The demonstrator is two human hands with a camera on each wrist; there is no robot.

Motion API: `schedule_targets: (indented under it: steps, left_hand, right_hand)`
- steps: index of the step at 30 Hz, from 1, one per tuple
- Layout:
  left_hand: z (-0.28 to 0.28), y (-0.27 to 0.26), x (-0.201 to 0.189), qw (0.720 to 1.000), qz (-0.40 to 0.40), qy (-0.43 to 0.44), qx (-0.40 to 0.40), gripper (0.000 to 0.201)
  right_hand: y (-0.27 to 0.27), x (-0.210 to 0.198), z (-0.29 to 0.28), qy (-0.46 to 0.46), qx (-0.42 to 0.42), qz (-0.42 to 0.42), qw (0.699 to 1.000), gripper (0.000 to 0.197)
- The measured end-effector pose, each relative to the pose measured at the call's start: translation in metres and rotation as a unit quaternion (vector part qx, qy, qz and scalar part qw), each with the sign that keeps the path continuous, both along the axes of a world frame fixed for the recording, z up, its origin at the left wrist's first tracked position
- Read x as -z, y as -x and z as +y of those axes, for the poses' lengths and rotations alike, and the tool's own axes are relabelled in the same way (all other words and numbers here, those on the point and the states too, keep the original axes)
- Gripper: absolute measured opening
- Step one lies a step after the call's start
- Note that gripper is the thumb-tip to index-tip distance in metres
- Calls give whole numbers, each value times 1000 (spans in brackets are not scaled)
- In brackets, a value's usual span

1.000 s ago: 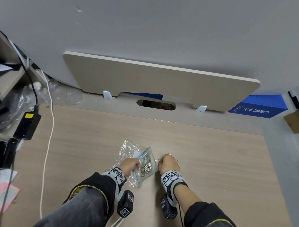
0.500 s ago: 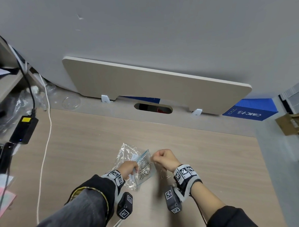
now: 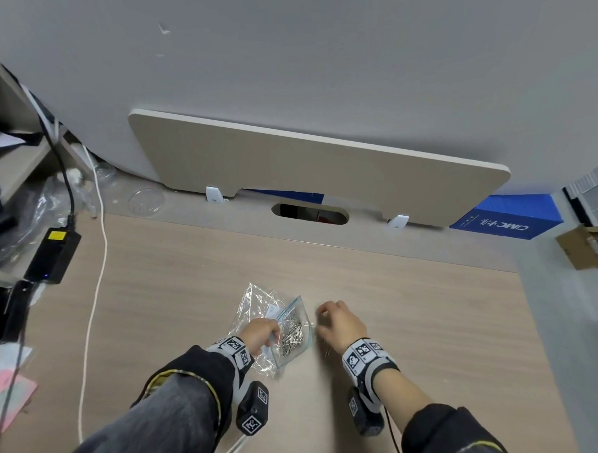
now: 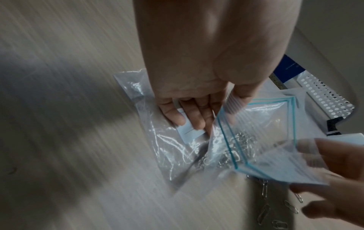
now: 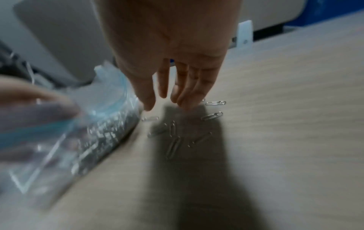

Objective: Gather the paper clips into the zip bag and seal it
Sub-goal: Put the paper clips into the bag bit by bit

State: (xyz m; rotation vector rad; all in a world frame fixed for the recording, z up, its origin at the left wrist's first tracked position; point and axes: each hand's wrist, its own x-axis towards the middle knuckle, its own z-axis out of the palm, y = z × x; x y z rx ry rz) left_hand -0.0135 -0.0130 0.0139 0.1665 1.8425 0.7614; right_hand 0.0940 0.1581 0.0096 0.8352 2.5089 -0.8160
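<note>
A clear zip bag (image 3: 295,331) with a blue-green zip line (image 4: 291,124) lies on the wooden desk, its mouth open and a heap of silver paper clips (image 3: 290,338) inside. My left hand (image 3: 271,335) pinches the bag's lip at its left side, thumb (image 4: 242,91) against fingers (image 4: 189,115). Just right of the bag my right hand (image 5: 163,102) hovers with its fingers straight, pointing down and holding nothing. Several loose paper clips (image 5: 173,130) lie on the desk under it and show again in the left wrist view (image 4: 275,208).
A crumpled clear wrapper (image 3: 256,300) with a white label lies under the bag. A black power adapter (image 3: 52,256) and a white cable (image 3: 97,303) sit at the left. An upright board (image 3: 305,167) and a desk cutout (image 3: 309,214) are behind, a blue box (image 3: 506,219) at the right.
My right hand was a fist beside the bag, rose to its mouth, and now has uncurled and come down right of the bag over the loose clips. The left hand kept its hold.
</note>
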Motion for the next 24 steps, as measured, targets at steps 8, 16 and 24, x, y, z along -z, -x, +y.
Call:
schedule_targets:
  steps: [8, 16, 24]
  left_hand:
    - [1, 2, 5, 999, -15, -1, -39, 31]
    - [0, 2, 8, 998, -31, 3, -54, 29]
    - [-2, 3, 10, 998, -35, -2, -49, 29]
  right_hand:
    - [-2, 24, -14, -63, -119, 41, 990, 24]
    - [-18, 37, -8, -38, -67, 63, 995, 8]
    - [-35, 34, 17, 19, 92, 131, 987, 13]
